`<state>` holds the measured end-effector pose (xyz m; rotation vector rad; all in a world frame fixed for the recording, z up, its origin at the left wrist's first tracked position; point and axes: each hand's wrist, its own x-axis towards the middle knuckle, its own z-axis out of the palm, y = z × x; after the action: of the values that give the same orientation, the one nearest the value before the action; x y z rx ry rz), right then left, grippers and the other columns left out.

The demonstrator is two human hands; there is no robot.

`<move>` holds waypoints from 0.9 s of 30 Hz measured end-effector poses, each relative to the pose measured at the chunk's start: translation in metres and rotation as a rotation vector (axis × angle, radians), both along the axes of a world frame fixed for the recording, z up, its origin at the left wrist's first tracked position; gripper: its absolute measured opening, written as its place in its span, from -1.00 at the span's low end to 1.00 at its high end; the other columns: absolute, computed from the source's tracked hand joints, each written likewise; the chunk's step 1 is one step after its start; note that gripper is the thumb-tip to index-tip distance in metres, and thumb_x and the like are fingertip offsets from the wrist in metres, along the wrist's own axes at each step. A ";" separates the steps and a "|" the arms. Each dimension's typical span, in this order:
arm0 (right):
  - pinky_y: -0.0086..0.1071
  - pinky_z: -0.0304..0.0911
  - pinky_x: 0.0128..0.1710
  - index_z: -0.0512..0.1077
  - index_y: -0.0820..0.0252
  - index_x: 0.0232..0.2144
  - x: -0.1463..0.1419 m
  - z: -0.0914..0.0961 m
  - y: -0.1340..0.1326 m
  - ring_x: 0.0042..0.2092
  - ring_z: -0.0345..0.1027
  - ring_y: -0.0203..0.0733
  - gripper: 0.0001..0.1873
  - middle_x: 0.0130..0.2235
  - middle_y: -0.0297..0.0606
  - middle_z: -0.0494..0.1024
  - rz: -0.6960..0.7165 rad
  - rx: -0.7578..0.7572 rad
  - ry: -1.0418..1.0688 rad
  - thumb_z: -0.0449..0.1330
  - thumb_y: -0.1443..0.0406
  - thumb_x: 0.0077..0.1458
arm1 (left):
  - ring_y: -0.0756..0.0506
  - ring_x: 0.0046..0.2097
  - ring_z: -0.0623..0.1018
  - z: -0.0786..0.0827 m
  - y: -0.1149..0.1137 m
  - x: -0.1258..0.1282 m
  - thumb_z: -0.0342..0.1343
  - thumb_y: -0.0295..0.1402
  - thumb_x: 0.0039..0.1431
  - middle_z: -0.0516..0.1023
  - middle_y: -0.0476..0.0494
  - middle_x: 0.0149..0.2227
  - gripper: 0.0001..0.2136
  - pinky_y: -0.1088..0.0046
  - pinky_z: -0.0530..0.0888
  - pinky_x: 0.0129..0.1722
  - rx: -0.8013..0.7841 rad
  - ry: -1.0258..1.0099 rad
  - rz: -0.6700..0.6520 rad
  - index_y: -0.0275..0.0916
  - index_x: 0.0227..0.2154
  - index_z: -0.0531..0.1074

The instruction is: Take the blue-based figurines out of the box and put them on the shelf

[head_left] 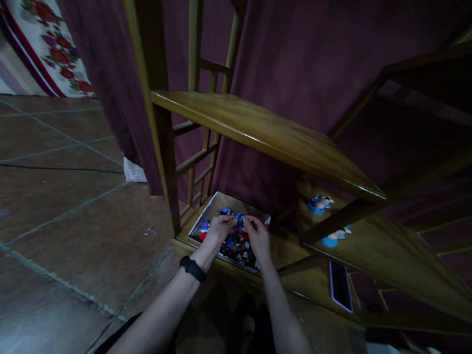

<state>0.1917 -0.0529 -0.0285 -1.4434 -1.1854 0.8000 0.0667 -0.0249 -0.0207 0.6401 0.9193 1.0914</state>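
Note:
A shallow metal tray (pixel 212 206) sits on the lowest wooden shelf, holding several small blue, red and dark toy figures (pixel 236 246). My left hand (pixel 219 227), with a black band on its wrist, and my right hand (pixel 258 236) meet above the tray. Both pinch a small blue figure (pixel 239 220) between their fingertips. The fingers of both hands are curled closed around it.
A wooden shelf unit (pixel 265 132) stands against a dark purple curtain (pixel 317 73). Two blue figures (pixel 320 203) stand on a middle shelf to the right. A phone (pixel 339 286) lies on the low shelf. Brown tiled floor (pixel 62 196) stretches to the left.

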 end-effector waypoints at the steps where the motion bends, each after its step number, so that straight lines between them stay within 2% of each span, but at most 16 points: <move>1: -0.39 0.36 -0.34 0.43 0.12 -0.27 0.000 0.000 0.000 -0.34 0.44 -0.24 -0.73 -0.29 -0.31 0.52 0.005 0.015 -0.026 0.12 0.15 -0.03 | -0.05 -0.49 0.49 -0.001 0.000 0.000 0.36 -0.34 -0.38 0.54 -0.18 -0.52 -0.73 0.38 0.46 -0.40 0.004 -0.003 0.001 -0.39 -0.53 0.54; 5: -0.37 0.36 -0.27 0.45 0.09 -0.30 0.003 -0.002 0.000 -0.25 0.41 -0.23 -0.78 -0.25 -0.32 0.50 0.022 0.062 -0.100 0.13 0.19 -0.04 | -0.05 -0.48 0.49 -0.002 0.001 0.000 0.37 -0.34 -0.42 0.53 -0.17 -0.54 -0.72 0.35 0.47 -0.38 -0.013 -0.006 0.031 -0.38 -0.56 0.53; 14: -0.38 0.32 -0.29 0.44 0.08 -0.29 0.005 0.002 -0.001 -0.27 0.39 -0.22 -0.78 -0.31 -0.33 0.50 -0.001 0.035 -0.211 0.09 0.20 -0.02 | -0.05 -0.49 0.48 -0.001 -0.001 0.001 0.36 -0.27 -0.41 0.51 -0.14 -0.58 -0.71 0.32 0.48 -0.38 0.018 0.044 0.030 -0.37 -0.59 0.51; 21: -0.38 0.24 -0.18 0.42 0.12 -0.27 0.002 0.016 -0.009 -0.20 0.34 -0.21 -0.78 -0.26 -0.24 0.46 0.045 0.108 -0.570 0.03 0.26 0.06 | -0.06 -0.48 0.49 -0.004 -0.002 -0.001 0.34 -0.35 -0.33 0.50 -0.15 -0.56 -0.78 0.31 0.47 -0.35 0.055 0.015 0.003 -0.39 -0.59 0.50; 27: -0.39 0.24 -0.18 0.40 0.12 -0.21 0.000 0.016 -0.008 -0.19 0.35 -0.22 -0.76 -0.24 -0.24 0.44 0.099 0.120 -0.690 -0.01 0.29 0.10 | -0.06 -0.48 0.49 -0.006 0.001 -0.004 0.31 -0.43 -0.27 0.50 -0.13 -0.57 -0.84 0.31 0.48 -0.36 -0.033 0.017 0.005 -0.40 -0.58 0.48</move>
<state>0.1922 -0.0612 -0.0125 -1.6209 -1.7966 0.2766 0.0626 -0.0240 -0.0267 0.6213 0.9526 1.0750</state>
